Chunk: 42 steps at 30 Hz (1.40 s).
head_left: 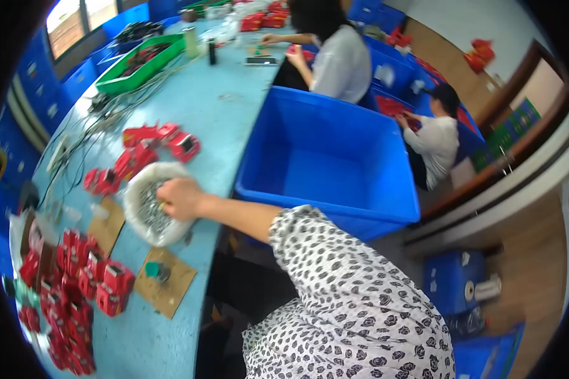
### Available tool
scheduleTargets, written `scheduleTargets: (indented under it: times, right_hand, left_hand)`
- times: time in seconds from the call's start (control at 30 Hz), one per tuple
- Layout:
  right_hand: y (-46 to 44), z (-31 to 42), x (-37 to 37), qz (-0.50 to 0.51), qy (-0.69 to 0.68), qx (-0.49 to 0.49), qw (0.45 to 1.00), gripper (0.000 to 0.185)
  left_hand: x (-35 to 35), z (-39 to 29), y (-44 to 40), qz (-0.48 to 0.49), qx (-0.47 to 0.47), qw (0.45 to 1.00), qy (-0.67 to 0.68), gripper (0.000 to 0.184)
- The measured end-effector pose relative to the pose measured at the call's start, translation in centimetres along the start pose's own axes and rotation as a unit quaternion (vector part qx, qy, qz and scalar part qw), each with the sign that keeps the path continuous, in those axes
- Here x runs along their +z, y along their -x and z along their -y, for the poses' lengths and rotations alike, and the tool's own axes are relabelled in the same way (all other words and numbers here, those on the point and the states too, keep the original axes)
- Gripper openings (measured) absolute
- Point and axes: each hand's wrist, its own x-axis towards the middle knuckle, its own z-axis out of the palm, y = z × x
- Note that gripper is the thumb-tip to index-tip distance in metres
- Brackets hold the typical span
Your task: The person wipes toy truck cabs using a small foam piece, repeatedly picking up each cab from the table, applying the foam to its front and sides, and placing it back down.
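Head view: right hand point(180, 198) reaches into white bowl point(169, 170).

white bowl point(132, 201): 1 | co-workers point(341, 66): 2 | brown boards point(171, 292) near bowl: 2 | heaped red parts point(114, 287): uncountable

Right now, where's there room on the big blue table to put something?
Between the loose red plastic parts and the deep blue plastic bin, and below the lower brown cardboard sheet. Lower left is crowded with a red plastic heap.

Glossy blue plastic bin point(329, 170), silvery metal pieces point(150, 205).
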Motion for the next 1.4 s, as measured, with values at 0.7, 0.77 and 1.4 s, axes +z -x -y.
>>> scheduleTargets:
  times: [0.7,0.77,1.4]
  right_hand:
    - [-0.4,1.5,1.5,-0.018,-0.093,0.156,0.983,0.016]
    - [-1.0,1.6,1.6,0.022,-0.057,0.167,0.984,0.016]
    - [-1.0,1.2,0.1,0.05,-0.289,0.228,0.928,0.017]
  left_hand:
    - [10.1,-16.3,0.4,0.245,-0.005,0.889,0.387,0.046]
    - [9.7,-16.4,0.6,0.273,-0.044,0.858,0.433,0.048]
    - [8.9,-16.4,0.2,0.253,0.012,0.876,0.41,0.045]
